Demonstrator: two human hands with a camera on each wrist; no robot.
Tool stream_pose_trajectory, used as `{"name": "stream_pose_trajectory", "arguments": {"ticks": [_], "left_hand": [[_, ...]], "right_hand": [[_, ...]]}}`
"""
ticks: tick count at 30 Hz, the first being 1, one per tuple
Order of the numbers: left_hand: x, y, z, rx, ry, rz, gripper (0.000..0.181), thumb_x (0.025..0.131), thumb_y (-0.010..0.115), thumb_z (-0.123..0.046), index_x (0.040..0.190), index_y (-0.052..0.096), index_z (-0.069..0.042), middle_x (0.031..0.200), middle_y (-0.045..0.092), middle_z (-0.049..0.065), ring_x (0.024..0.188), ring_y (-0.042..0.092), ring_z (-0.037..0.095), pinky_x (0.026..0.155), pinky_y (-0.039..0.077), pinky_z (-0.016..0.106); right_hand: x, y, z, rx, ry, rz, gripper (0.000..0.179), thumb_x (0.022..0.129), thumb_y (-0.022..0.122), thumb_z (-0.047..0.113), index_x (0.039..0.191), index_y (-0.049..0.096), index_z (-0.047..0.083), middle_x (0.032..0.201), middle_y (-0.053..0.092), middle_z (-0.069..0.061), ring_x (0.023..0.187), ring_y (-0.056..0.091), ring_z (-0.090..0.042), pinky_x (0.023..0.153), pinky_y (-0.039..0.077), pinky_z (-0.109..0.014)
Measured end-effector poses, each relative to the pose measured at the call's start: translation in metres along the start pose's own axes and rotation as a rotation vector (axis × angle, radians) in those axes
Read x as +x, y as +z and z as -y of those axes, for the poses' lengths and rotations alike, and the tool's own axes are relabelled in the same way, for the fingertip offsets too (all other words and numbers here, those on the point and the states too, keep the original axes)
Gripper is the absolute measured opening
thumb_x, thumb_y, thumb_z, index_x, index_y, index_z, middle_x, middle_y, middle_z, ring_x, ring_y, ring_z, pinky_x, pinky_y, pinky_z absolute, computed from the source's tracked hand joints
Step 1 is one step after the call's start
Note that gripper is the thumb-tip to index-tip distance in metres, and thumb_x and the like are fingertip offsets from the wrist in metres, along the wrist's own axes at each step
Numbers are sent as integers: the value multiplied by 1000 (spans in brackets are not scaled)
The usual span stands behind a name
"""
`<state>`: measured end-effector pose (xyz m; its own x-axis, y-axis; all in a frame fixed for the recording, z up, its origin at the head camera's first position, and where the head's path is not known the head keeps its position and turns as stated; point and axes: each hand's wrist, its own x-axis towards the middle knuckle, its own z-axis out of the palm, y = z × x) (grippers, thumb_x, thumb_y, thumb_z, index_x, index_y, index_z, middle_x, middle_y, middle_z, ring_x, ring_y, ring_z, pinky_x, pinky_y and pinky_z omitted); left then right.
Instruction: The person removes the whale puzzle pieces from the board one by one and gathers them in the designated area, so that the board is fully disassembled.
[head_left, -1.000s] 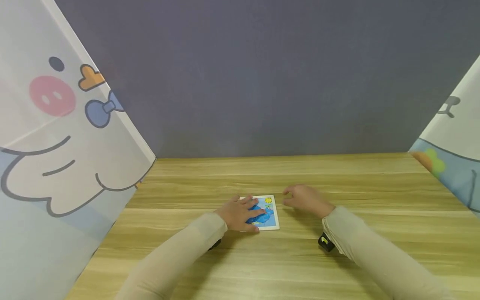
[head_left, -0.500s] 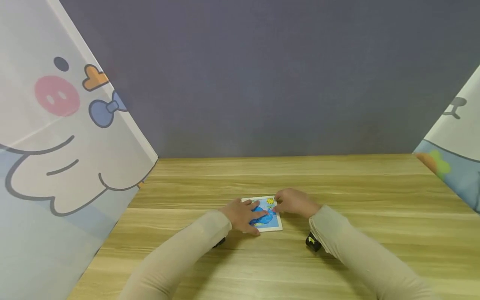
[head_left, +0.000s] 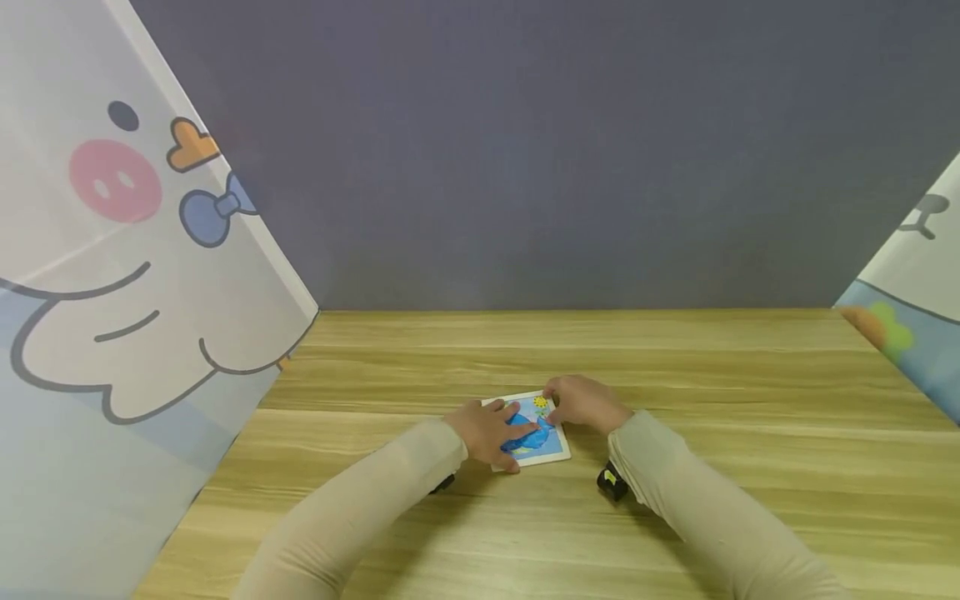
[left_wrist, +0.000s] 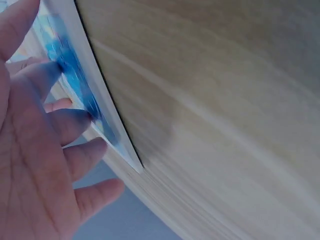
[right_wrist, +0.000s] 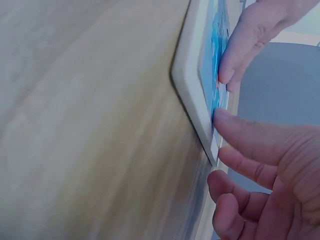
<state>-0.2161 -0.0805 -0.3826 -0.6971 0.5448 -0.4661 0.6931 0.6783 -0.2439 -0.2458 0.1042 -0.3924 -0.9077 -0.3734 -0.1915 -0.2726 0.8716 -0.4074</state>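
A small square picture puzzle (head_left: 553, 452) with a pale frame lies flat on the wooden table. Its picture has a blue animal-like shape and a yellow sun in the upper right. Spread over its left part is my left hand (head_left: 483, 432), fingers straight and tips on the picture. At its right side, my right hand (head_left: 588, 403) grips the frame's edge. In the right wrist view, the thumb (right_wrist: 245, 135) rests on the puzzle's face and the other fingers curl by the side. The left hand hides the left part of the picture.
The wood-grain table (head_left: 420, 542) stretches around the puzzle. A grey panel (head_left: 555, 158) rises behind it, with cartoon-printed panels at the left (head_left: 60, 350) and right (head_left: 930, 275). Black wrist devices sit under both sleeves.
My right hand has come in from the right and taken the puzzle's edge. The puzzle has turned slightly anticlockwise. My left hand stays spread over it.
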Motion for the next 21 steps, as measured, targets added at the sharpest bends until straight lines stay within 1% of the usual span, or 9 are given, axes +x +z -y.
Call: {"name": "stream_pose_trajectory", "arguments": {"ticks": [2,4,6,8,10,14,17,21], "left_hand": [[-1,0,1,-24,-3,6,69,91,45,-65,151,19,-43,158,19,-3,142,24,19,107,35,40],[-1,1,2,-47,-1,14,69,91,45,-64,151,19,-44,159,18,-2,143,23,20,107,34,40],[-2,2,3,-50,1,19,71,90,45,-65,152,18,-43,159,18,-1,143,22,20,108,33,40],[-2,3,2,-40,1,20,73,89,45,-67,152,17,-43,159,18,0,143,22,20,108,33,41],[-3,3,2,-9,5,9,75,88,45,-68,152,17,-42,158,19,0,143,23,20,108,32,41],[-2,3,1,25,16,-15,77,86,47,-68,152,19,-41,158,19,-5,143,23,18,108,32,42],[-1,3,1,32,21,-16,78,86,48,-69,152,18,-41,158,17,-8,143,23,17,108,32,42],[-1,2,-2,63,16,-3,79,84,47,-71,152,16,-44,158,17,-10,142,24,15,104,37,36]], "right_hand": [[0,1,1,-7,4,4,38,82,77,18,116,66,6,123,62,-13,115,55,-34,94,44,-51],[1,2,2,-14,6,6,38,82,77,16,117,66,6,125,61,-13,117,55,-35,95,43,-52],[2,3,4,-27,-1,10,38,82,76,15,118,66,6,125,61,-14,116,55,-35,94,43,-52],[2,4,6,-37,-6,12,37,82,76,14,117,66,7,124,62,-14,115,56,-35,94,44,-52],[3,4,8,-48,-14,12,37,82,76,12,117,66,6,122,62,-14,113,57,-35,92,45,-52],[3,3,11,-64,-6,13,36,82,76,11,116,66,4,120,63,-15,112,57,-34,91,46,-51],[5,4,12,-76,-7,19,35,81,76,10,114,66,3,117,64,-14,110,59,-33,91,46,-49],[8,3,11,-63,0,46,30,80,76,6,108,65,1,111,65,-13,105,60,-31,90,47,-47]]}}
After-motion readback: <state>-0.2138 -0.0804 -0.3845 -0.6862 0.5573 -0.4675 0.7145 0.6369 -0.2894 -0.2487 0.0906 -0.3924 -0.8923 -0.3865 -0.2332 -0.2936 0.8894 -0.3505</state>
